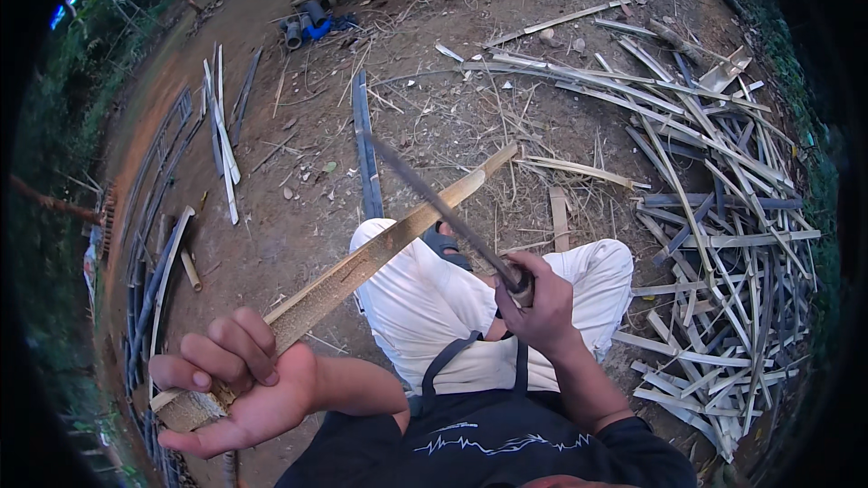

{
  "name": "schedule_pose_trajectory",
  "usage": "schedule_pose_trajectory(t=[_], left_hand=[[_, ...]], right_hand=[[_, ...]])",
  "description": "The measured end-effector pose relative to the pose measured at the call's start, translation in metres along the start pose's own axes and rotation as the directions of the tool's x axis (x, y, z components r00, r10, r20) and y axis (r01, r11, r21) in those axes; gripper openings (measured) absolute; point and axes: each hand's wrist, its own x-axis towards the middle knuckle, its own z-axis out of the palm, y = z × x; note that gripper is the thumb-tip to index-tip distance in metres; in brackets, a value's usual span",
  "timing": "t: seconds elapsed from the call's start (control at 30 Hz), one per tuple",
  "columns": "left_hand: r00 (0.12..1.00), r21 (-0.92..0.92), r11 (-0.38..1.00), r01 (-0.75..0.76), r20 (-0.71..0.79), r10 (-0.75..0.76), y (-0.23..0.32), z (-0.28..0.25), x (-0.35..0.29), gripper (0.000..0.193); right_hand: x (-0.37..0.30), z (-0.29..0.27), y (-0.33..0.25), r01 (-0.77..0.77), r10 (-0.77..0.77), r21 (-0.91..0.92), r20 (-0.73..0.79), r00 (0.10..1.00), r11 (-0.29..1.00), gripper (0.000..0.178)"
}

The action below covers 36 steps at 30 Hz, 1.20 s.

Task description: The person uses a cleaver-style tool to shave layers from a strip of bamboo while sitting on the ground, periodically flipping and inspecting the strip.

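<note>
My left hand [282, 396] is curled round the near end of a split bamboo strip [348, 276]. The strip is long and pale, with a rough inner face, and slants up and away to the right above my knee. In my right hand [542, 312] is the handle of a long knife [470, 237] with a narrow dark blade pointing up and to the left. The blade crosses over the strip toward its far part; whether the two touch I cannot tell. My fingers hide most of the knife's handle.
A big heap of split bamboo strips [723, 239] lies to my right. More pale strips [220, 131] and dark bamboo poles [149, 285] lie at left. Ahead, a flat dark bamboo piece [366, 145] rests on dirt ground. Shavings are scattered around my crossed legs [425, 298].
</note>
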Motion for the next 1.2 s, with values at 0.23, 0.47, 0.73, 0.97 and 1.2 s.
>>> schedule_pose_trajectory(t=[0.23, 0.47, 0.73, 0.97, 1.2], left_hand=[[0.990, 0.141, 0.986, -0.087, -0.096, 0.101, 0.006, -0.001, -0.012, 0.054], [0.992, -0.048, 0.996, -0.077, 0.098, 0.081, 0.013, -0.015, -0.026, 0.052], [0.987, -0.007, 0.997, -0.074, 0.143, 0.075, 0.016, -0.015, -0.029, 0.056], [0.988, -0.040, 0.998, -0.057, 0.140, 0.062, 0.018, -0.011, -0.033, 0.058], [0.988, -0.040, 0.996, -0.081, 0.127, 0.085, 0.022, -0.011, -0.042, 0.058]], right_hand=[[0.008, -0.010, -0.031, 0.295, -0.298, 0.047, 0.217, 0.929, 0.954, 0.056], [-0.002, -0.016, -0.046, 0.182, -0.222, 0.151, 0.313, 0.923, 0.972, 0.049], [-0.013, 0.002, -0.028, 0.120, -0.130, 0.059, 0.219, 0.967, 0.991, 0.040], [-0.016, -0.005, -0.008, -0.046, 0.068, -0.086, 0.265, 0.962, 0.995, 0.031], [-0.019, -0.020, -0.039, 0.076, -0.068, -0.009, 0.332, 0.941, 0.997, 0.032]])
